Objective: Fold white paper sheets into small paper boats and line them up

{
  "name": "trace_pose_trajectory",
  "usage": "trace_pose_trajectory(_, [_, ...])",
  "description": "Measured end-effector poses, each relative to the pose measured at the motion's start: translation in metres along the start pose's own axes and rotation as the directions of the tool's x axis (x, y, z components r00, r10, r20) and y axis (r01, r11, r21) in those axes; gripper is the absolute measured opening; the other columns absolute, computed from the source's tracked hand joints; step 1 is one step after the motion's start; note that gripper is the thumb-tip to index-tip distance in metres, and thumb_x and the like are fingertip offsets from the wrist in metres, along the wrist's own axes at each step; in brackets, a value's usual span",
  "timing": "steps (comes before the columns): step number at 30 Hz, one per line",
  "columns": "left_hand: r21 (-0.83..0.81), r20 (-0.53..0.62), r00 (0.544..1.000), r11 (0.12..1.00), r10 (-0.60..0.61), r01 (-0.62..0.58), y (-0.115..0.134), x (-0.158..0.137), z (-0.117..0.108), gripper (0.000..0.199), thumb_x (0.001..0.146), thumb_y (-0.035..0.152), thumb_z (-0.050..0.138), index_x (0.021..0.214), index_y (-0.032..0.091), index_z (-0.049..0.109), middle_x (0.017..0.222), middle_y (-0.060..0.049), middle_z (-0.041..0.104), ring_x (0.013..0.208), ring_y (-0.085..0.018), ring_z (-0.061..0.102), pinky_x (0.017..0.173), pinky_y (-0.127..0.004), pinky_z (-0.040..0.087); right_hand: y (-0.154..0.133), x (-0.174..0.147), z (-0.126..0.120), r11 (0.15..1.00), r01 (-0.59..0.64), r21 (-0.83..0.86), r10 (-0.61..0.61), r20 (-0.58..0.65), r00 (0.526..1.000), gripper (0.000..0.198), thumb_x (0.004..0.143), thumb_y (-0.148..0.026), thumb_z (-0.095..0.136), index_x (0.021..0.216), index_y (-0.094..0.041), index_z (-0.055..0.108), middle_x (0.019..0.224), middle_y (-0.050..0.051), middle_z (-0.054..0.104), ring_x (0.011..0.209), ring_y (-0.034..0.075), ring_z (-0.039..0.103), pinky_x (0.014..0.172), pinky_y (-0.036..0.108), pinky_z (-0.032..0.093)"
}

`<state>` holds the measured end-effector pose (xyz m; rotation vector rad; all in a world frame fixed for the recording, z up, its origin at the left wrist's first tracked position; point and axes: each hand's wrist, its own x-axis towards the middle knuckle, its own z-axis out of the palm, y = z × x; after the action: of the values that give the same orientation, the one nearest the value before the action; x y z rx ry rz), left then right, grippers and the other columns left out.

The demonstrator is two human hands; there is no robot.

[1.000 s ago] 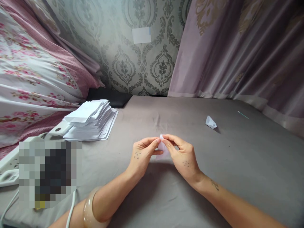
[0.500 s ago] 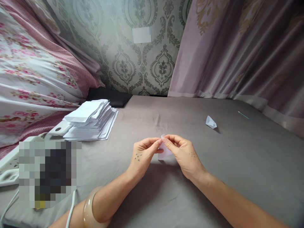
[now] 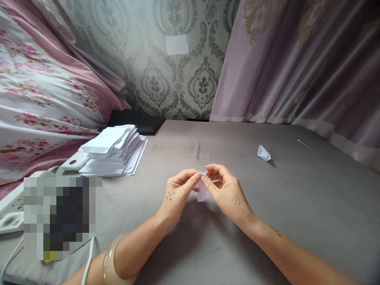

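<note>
A small piece of folded pale pinkish paper is held up between my two hands, just above the grey cloth. My left hand pinches its upper left part between thumb and fingertips. On the other side my right hand presses its thumb against the top of the paper, the index finger lifted a little off it. Part of the paper is hidden behind the right thumb and palm. Further off to the right, a small folded white paper shape stands on the cloth.
A stack of white paper sits at the left, before a black flat object. White power strips and a blurred-out patch lie nearer. A thin stick rests far right. Curtains hang behind.
My right index finger has lifted away from the paper's top, and the right hand has turned slightly. More of the paper's lower left strip shows. My left hand has barely moved.
</note>
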<state>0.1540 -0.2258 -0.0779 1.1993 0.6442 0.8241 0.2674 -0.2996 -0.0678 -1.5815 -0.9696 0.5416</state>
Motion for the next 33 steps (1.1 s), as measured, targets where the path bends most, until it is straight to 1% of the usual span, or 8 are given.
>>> trace_pose_trajectory(5, [0.011, -0.013, 1.0, 1.0, -0.016, 0.017, -0.003, 0.002, -0.004, 0.018, 0.075, 0.035, 0.069, 0.079, 0.018, 0.072, 0.077, -0.002, 0.067, 0.069, -0.011, 0.053, 0.066, -0.022, 0.041, -0.004, -0.001, 0.001, 0.999, 0.041, 0.006, -0.042, 0.057, 0.998, 0.016, 0.082, -0.03, 0.058, 0.088, -0.019, 0.066, 0.083, 0.004, 0.069, 0.074, 0.015, 0.064, 0.065, 0.026, 0.052])
trace_pose_trajectory(10, [-0.026, 0.0, 0.999, 0.999, -0.037, 0.037, -0.004, 0.004, -0.005, 0.019, 0.075, 0.035, 0.069, 0.076, 0.016, 0.071, 0.074, -0.002, 0.064, 0.069, -0.011, 0.051, 0.067, -0.022, 0.04, -0.001, -0.003, 0.001, 0.948, 0.289, -0.133, -0.288, 0.028, 0.957, 0.014, 0.085, -0.021, 0.056, 0.089, -0.022, 0.069, 0.083, 0.001, 0.067, 0.074, 0.013, 0.062, 0.069, 0.026, 0.051])
trace_pose_trajectory(17, [-0.117, 0.056, 0.993, 0.987, -0.104, 0.11, -0.005, 0.005, -0.007, 0.024, 0.075, 0.037, 0.069, 0.077, 0.014, 0.07, 0.07, -0.003, 0.061, 0.066, -0.011, 0.052, 0.066, -0.023, 0.042, 0.008, -0.007, -0.001, 0.591, 0.599, -0.54, -0.572, 0.244, 0.783, 0.031, 0.09, -0.011, 0.04, 0.11, -0.018, 0.063, 0.089, 0.008, 0.065, 0.08, 0.018, 0.06, 0.073, 0.031, 0.05])
trace_pose_trajectory(21, [-0.167, 0.063, 0.983, 0.969, -0.172, 0.18, -0.007, 0.009, -0.008, 0.024, 0.069, 0.035, 0.074, 0.075, 0.013, 0.07, 0.073, -0.004, 0.064, 0.066, -0.01, 0.053, 0.066, -0.022, 0.042, 0.006, -0.008, -0.001, 0.503, 0.609, -0.614, -0.553, 0.314, 0.772, 0.032, 0.088, -0.008, 0.038, 0.1, -0.015, 0.066, 0.085, 0.011, 0.065, 0.076, 0.02, 0.061, 0.071, 0.033, 0.051])
trace_pose_trajectory(24, [-0.204, 0.069, 0.97, 0.948, -0.235, 0.244, -0.009, 0.011, -0.009, 0.025, 0.066, 0.035, 0.077, 0.074, 0.012, 0.068, 0.071, -0.004, 0.064, 0.064, -0.01, 0.055, 0.064, -0.023, 0.043, 0.003, -0.003, -0.004, 0.793, 0.46, -0.4, -0.402, 0.223, 0.888, 0.029, 0.085, -0.011, 0.041, 0.092, -0.018, 0.068, 0.088, 0.008, 0.067, 0.08, 0.018, 0.063, 0.074, 0.031, 0.052])
trace_pose_trajectory(26, [-0.217, 0.092, 0.964, 0.94, -0.25, 0.265, -0.009, 0.012, -0.009, 0.025, 0.067, 0.036, 0.076, 0.073, 0.012, 0.068, 0.069, -0.003, 0.064, 0.064, -0.011, 0.056, 0.064, -0.023, 0.044, 0.0, 0.003, -0.007, 0.97, 0.188, -0.155, -0.156, 0.199, 0.968, 0.022, 0.085, -0.02, 0.046, 0.087, -0.018, 0.067, 0.082, 0.005, 0.069, 0.076, 0.017, 0.064, 0.07, 0.029, 0.052])
trace_pose_trajectory(29, [-0.197, 0.074, 0.97, 0.95, -0.232, 0.242, -0.01, 0.01, -0.007, 0.024, 0.068, 0.035, 0.076, 0.071, 0.013, 0.066, 0.065, -0.001, 0.062, 0.061, -0.01, 0.056, 0.062, -0.023, 0.043, -0.003, 0.009, -0.008, 0.984, -0.161, 0.079, 0.138, 0.244, 0.96, 0.022, 0.08, -0.036, 0.058, 0.079, -0.016, 0.066, 0.072, 0.004, 0.069, 0.068, 0.016, 0.064, 0.064, 0.028, 0.051])
trace_pose_trajectory(33, [-0.186, 0.064, 0.978, 0.961, -0.198, 0.207, -0.01, 0.009, -0.004, 0.023, 0.069, 0.035, 0.074, 0.072, 0.014, 0.064, 0.066, -0.001, 0.063, 0.059, -0.01, 0.055, 0.061, -0.024, 0.044, -0.005, 0.009, -0.007, 0.941, -0.293, 0.168, 0.236, 0.292, 0.927, 0.026, 0.075, -0.041, 0.064, 0.076, -0.015, 0.067, 0.069, 0.002, 0.068, 0.065, 0.014, 0.061, 0.065, 0.027, 0.049])
